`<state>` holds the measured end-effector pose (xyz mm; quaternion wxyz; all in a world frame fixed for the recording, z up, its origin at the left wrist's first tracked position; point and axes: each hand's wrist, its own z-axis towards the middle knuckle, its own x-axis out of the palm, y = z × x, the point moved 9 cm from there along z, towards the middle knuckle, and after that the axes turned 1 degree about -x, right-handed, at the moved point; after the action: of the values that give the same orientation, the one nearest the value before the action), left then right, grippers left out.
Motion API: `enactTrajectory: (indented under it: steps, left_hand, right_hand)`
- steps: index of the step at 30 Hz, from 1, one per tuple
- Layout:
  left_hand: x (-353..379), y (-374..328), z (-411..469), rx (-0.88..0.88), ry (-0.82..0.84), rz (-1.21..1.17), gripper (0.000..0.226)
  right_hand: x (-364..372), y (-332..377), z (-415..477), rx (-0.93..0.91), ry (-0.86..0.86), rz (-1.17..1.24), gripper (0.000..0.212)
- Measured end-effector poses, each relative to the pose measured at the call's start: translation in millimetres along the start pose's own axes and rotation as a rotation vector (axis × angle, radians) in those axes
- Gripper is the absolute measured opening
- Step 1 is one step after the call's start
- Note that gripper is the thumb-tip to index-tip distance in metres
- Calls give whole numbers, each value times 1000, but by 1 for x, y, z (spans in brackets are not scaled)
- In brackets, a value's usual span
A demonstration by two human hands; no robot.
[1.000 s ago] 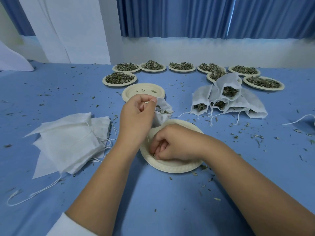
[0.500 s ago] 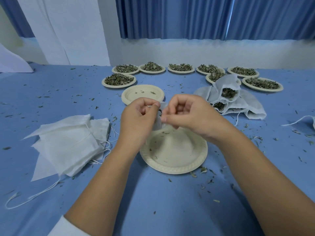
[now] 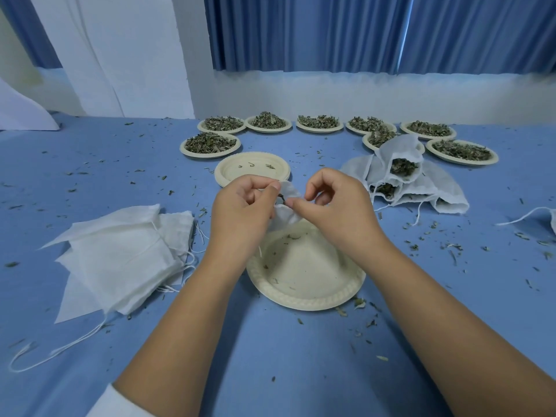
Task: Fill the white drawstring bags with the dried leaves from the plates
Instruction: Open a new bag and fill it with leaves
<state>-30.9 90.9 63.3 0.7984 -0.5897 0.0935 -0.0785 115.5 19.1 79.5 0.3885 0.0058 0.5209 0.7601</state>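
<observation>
The left hand [image 3: 240,212] grips the gathered mouth of a small white drawstring bag [image 3: 285,215], thumb and curled fingers closed on the cloth, holding it up over the near plate [image 3: 304,305]. The right hand [image 3: 334,212] meets it at the opening, thumb and forefinger pinched together at the rim. A dark leaf fragment shows there, but whether those fingers pinch leaves or only the cloth is hard to tell from this angle.

The near plate holds only crumbs, so this bag is likely taking its last bits. To do the step well, the left hand should keep the mouth wide and directly above the plate so strays fall back onto it. The right should let go deep inside the opening, not at the lip.

Left of the hands lies a stack of flat empty bags [image 3: 126,254]; to the far right, a pile of filled bags [image 3: 403,176]. Just beyond the hands sits another emptied plate [image 3: 237,176]. Farther back, full plates of dried leaves [image 3: 210,155] line the blue worktop [image 3: 90,182], strewn with spilled bits.
</observation>
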Motion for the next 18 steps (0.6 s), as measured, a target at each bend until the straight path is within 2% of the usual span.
enactTrajectory:
  steps: [3,7,9,11,12,14,15,16,18]
  left_hand:
    - [-2,1,1,1,-14,-19,9]
    - [-6,2,3,-2,-42,-27,10]
    - [-9,2,4,1,-59,-19,11]
    - [-9,0,3,18,-58,-11,12]
    - [-8,-1,3,34,-50,2,13]
    - [-2,-5,0,74,-15,37,13]
    - [3,-6,-2,94,14,52,13]
    - [9,-7,-3,113,47,66,13]
    - [17,-7,-6,136,101,100,14]
  right_hand:
    - [6,0,1,-23,102,-15,13]
    - [14,4,-4,-75,251,-54,22]
    - [11,5,-2,-60,206,-15,29]
    - [1,-5,3,84,89,26,36]
    - [1,-15,2,218,98,72,40]
    - [21,-29,-12,502,284,262,47]
    - [31,-30,-18,581,360,364,46]
    - [37,-30,-21,608,385,443,42]
    - [37,-31,-18,578,311,544,30]
